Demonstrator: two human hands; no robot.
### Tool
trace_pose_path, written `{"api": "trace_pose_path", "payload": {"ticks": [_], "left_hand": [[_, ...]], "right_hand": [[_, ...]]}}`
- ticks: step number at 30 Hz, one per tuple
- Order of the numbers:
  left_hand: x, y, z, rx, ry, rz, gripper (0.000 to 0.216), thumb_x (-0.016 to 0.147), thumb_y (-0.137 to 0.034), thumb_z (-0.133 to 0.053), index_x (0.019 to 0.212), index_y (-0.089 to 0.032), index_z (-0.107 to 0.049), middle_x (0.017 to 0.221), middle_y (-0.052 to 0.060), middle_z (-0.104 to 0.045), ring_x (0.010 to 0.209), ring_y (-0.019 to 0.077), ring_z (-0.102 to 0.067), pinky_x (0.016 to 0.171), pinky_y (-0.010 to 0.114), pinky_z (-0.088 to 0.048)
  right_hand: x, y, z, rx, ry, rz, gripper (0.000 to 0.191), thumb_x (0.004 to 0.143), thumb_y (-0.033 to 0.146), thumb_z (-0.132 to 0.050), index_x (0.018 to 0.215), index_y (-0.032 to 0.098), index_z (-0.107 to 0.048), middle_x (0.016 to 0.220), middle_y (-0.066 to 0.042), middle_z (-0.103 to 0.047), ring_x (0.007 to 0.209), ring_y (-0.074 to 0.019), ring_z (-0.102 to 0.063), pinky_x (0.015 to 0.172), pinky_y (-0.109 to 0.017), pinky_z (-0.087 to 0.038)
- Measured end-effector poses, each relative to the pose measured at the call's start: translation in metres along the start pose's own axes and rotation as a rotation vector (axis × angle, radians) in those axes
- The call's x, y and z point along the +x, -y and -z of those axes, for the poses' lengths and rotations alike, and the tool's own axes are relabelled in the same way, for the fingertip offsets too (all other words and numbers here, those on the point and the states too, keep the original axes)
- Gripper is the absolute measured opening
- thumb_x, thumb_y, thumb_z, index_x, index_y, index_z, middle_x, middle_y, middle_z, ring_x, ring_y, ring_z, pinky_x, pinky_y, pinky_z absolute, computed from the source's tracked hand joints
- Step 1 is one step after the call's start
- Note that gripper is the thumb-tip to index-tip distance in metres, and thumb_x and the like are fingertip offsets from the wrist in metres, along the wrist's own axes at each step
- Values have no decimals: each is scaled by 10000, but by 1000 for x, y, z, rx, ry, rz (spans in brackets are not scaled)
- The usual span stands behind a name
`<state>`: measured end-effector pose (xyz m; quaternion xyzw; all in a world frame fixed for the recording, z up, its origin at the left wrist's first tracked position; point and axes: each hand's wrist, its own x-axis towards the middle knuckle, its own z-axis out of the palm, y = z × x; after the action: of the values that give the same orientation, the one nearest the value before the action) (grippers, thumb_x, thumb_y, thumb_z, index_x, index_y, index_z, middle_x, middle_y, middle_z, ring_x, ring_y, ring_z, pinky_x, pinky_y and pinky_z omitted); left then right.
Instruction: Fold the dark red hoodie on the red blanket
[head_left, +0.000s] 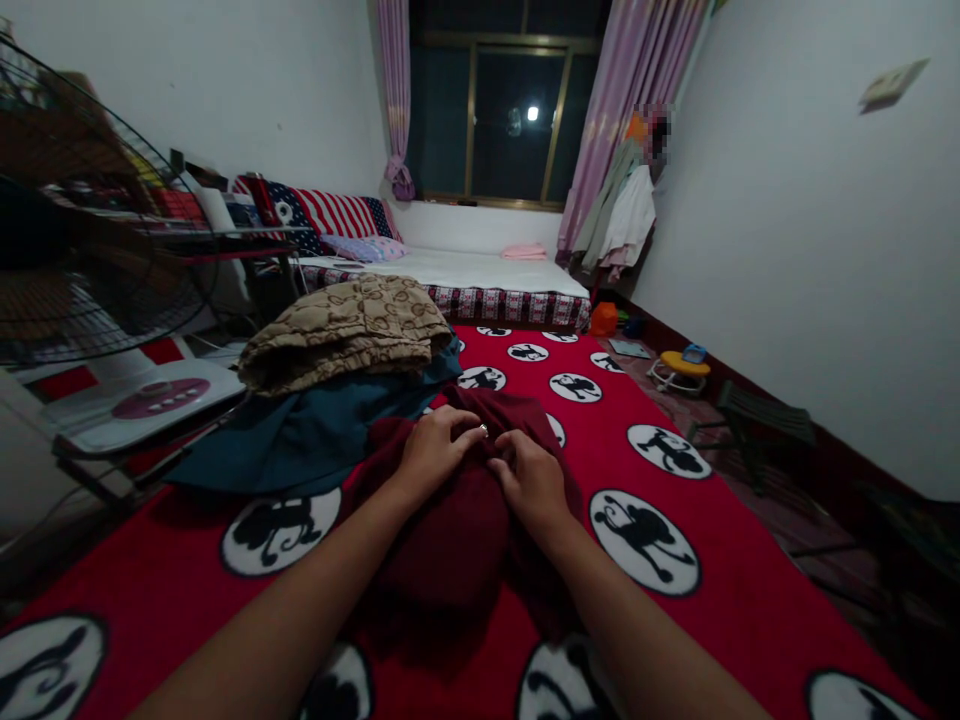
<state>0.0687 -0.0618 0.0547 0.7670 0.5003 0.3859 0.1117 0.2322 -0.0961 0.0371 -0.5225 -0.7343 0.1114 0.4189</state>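
A dark red garment [457, 530] lies bunched on a red blanket [675, 520] printed with white circles and black monkey figures. My left hand [435, 450] and my right hand [531, 478] sit side by side on the garment's far part, fingers curled into the cloth and pinching it. A ring shows on my left hand. Just behind the hands lies a dark teal garment [315, 430], and on top of it a folded tan patterned garment [345, 325].
A standing fan [82, 230] and a white appliance [142, 400] stand at the left. Beyond the blanket is a second bed [480, 272] with pillows under a dark window. Clothes hang at the right curtain; a small stool [679, 368] and a dark folding chair [757, 420] stand on the floor.
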Motion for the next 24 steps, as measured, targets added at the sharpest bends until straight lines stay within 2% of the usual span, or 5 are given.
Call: {"api": "trace_pose_path", "payload": {"ticks": [3,6,12,21,24], "left_hand": [[0,-9,5,-49,30,-19,73,790,-218,-638,796,-197,-708,851,33,-694,795,173,-623,733,273,-462],[-1,-27,14,-115,182,-102,143,784,-120,-566,797,-184,-694,800,21,-692,733,155,-616,679,248,-450],[2,-27,26,-351,490,-61,220,770,-171,-591,972,-161,-678,881,35,-710,772,154,-631,672,224,-461],[0,-27,36,-313,586,-127,185,658,-106,-588,833,-159,-618,692,-26,-612,621,116,-558,532,177,-407],[-1,-29,30,-229,477,-107,201,622,-114,-601,816,-163,-619,690,-14,-627,609,129,-566,511,186,-404]], "right_hand": [[-1,5,11,192,61,181,93,801,132,-590,795,213,-546,777,-8,-592,727,-167,-567,664,-280,-420],[-2,9,22,316,60,338,92,832,149,-555,793,217,-508,786,-8,-551,755,-165,-547,683,-279,-423],[-6,2,22,323,-61,311,114,866,113,-462,882,225,-449,908,-41,-547,841,-176,-546,733,-302,-429],[-10,4,17,271,-56,398,119,885,110,-446,905,226,-467,918,-48,-552,844,-175,-560,745,-307,-456],[-10,5,16,290,-68,453,140,884,90,-446,900,227,-472,920,-48,-555,865,-177,-564,759,-314,-460]]}}
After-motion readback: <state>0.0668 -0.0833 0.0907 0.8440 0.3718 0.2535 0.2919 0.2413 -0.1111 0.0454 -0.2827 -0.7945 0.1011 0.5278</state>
